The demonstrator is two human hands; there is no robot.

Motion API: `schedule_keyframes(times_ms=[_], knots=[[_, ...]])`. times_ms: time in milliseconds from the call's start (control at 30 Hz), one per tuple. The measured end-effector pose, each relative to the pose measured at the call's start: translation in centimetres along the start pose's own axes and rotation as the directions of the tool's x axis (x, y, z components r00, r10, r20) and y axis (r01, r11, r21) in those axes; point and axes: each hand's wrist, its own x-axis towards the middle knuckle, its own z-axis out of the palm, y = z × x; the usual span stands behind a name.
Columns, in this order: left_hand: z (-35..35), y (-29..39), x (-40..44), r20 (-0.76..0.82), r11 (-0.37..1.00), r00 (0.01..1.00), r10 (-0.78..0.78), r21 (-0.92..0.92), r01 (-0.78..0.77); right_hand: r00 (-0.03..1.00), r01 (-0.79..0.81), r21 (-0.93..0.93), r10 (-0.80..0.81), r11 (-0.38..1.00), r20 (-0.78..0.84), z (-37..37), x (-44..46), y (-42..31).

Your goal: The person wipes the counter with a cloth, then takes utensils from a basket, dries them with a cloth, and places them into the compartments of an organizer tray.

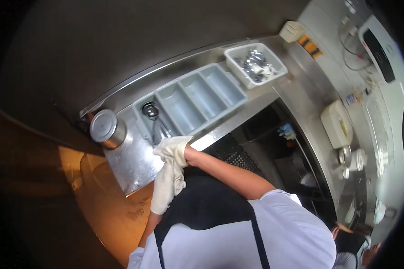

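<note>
The off-white left glove [164, 195] sits wrinkled over the left hand [171, 175]; the matching right glove [176, 146] covers the right hand [169, 150], creased, touching the other.

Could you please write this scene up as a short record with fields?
Tray: grey, four compartments, metal scoop in the leftmost
Right hand: pale-gloved, by the tray's near edge; grip unclear
Left hand: pale-gloved, close against the right hand; fingers hard to make out
Basket: white, by the tray's right end, holding metal utensils
Canister: metal, standing left of the tray
Counter: shiny metal, under tray and canister
</note>
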Motion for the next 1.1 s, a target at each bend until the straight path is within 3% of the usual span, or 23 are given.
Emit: schedule_keyframes(times_ms=[67,100,133,200,233,300,400,467,500,533,567,600,633,667,733,767,800,833,867,900,1000,1067,1100], knots=[[0.6,-0.1,0.0,-0.02,0.999,0.999,0.031,-0.011,-0.031,0.964,-0.176,0.531,0.254,0.829,-0.077,-0.4,-2.6,-1.2],[1.8,1.8,-0.7,-0.069,0.999,0.997,0.025,0.031,-0.022,0.944,-0.216,0.538,0.316,0.815,-0.099,4.6,-2.5,-0.7],[1.6,0.9,0.0,-0.062,0.975,0.988,0.143,0.183,-0.129,0.919,-0.253,0.548,0.376,0.797,-0.121,9.7,-2.7,-0.1],[-0.1,-1.7,1.3,-0.003,0.824,0.924,0.382,0.453,-0.339,0.858,-0.061,0.666,0.38,0.744,-0.346,7.8,-6.8,-1.1],[0.6,-0.1,0.5,-0.013,0.945,0.985,0.171,0.287,-0.16,0.866,-0.074,0.663,0.377,0.745,-0.329,5.3,-8.5,-1.9],[1.7,0.9,0.1,0.064,0.946,0.984,0.166,0.271,-0.177,0.979,-0.138,0.49,0.192,0.861,-0.061,2.2,-11.6,-1.2],[3.1,1.0,0.5,0.15,0.902,0.955,0.258,0.316,-0.293,0.828,-0.383,0.741,0.56,0.552,0.011,10.2,-17.2,-1.1],[3.7,1.1,0.9,0.216,0.923,0.952,0.219,0.271,-0.274,0.539,-0.34,0.926,0.772,-0.167,0.337,14.8,-21.9,-2.6],[3.9,0.8,1.2,0.251,0.931,0.948,0.197,0.257,-0.261,0.467,-0.353,0.917,0.814,-0.184,0.344,15.9,-23.1,-3.2],[4.0,0.5,1.6,0.285,0.938,0.943,0.174,0.243,-0.247,0.434,-0.507,0.843,0.791,-0.18,0.43,16.1,-24.8,-3.4],[4.4,1.0,1.6,0.322,0.934,0.934,0.156,0.259,-0.245,0.415,-0.512,0.846,0.819,-0.15,0.396,18.4,-26.7,-4.0],[4.8,1.2,1.8,0.356,0.93,0.924,0.141,0.272,-0.247,0.362,-0.686,0.723,0.823,-0.083,0.437,18.9,-28.1,-4.5],[5.6,1.6,1.7,0.363,0.938,0.922,0.131,0.255,-0.234,0.311,-0.747,0.663,0.909,0.052,0.279,19.6,-29.6,-6.1],[6.3,2.1,1.6,0.37,0.946,0.921,0.121,0.239,-0.22,0.26,-0.816,0.576,0.92,0.048,0.292,21.8,-30.7,-6.6],[6.8,2.2,1.8,0.416,0.929,0.902,0.114,0.276,-0.245,0.196,-0.827,0.551,0.864,-0.108,0.464,20.9,-32.9,-8.2],[6.7,2.0,2.2,0.455,0.901,0.883,0.118,0.324,-0.287,0.182,-0.746,0.631,0.846,-0.213,0.501,23.7,-34.0,-8.4],[7.1,2.0,2.4,0.48,0.887,0.87,0.112,0.346,-0.305,0.126,-0.508,0.806,0.9,-0.303,0.418,26.5,-34.8,-9.3],[7.8,1.9,2.8,0.497,0.875,0.861,0.106,0.365,-0.319,0.124,-0.459,0.804,0.869,-0.378,0.479,29.4,-35.8,-9.0],[8.4,1.9,3.2,0.514,0.862,0.852,0.1,0.383,-0.333,0.166,-0.437,0.845,0.896,-0.307,0.412,29.3,-36.5,-9.2],[9.0,1.9,3.5,0.525,0.851,0.846,0.093,0.4,-0.341,0.085,-0.396,0.816,0.868,-0.421,0.489,28.6,-36.7,-9.3],[10.8,1.3,4.4,0.538,0.829,0.84,0.068,0.438,-0.348,0.04,-0.573,0.673,0.805,-0.467,0.592,25.5,-37.6,-8.0],[12.2,0.2,5.5,0.542,0.825,0.84,0.037,0.458,-0.332,0.076,-0.821,0.531,0.882,-0.21,0.465,24.3,-38.6,-7.5],[12.8,-0.8,6.4,0.538,0.825,0.843,0.009,0.472,-0.31,0.037,-0.809,0.546,0.908,-0.219,0.417,23.5,-39.2,-7.3]])
